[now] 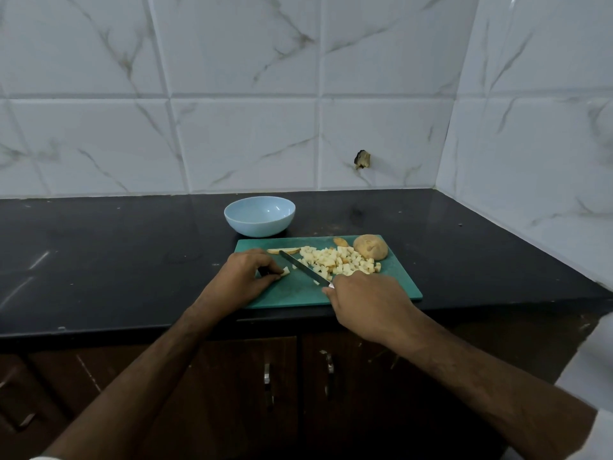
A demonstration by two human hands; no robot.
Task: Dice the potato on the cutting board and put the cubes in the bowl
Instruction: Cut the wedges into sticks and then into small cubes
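Note:
A green cutting board [391, 283] lies on the black counter. A heap of pale potato cubes [338, 262] covers its middle. An uncut potato half [371, 247] with brown skin sits at the board's far right, and a long potato slice [283, 251] lies at the far edge. My left hand [247, 277] pinches a small potato piece [285, 271] against the board. My right hand [368, 302] grips the handle of a knife [303, 267], whose blade points up-left, just right of that piece. A light blue bowl [259, 215] stands behind the board and looks empty.
A small potato scrap [340, 241] lies by the potato half. The black counter [116, 260] stretches to the left, and marble-tiled walls close the back and right. Dark cabinet doors with metal handles [267, 376] are below the counter edge.

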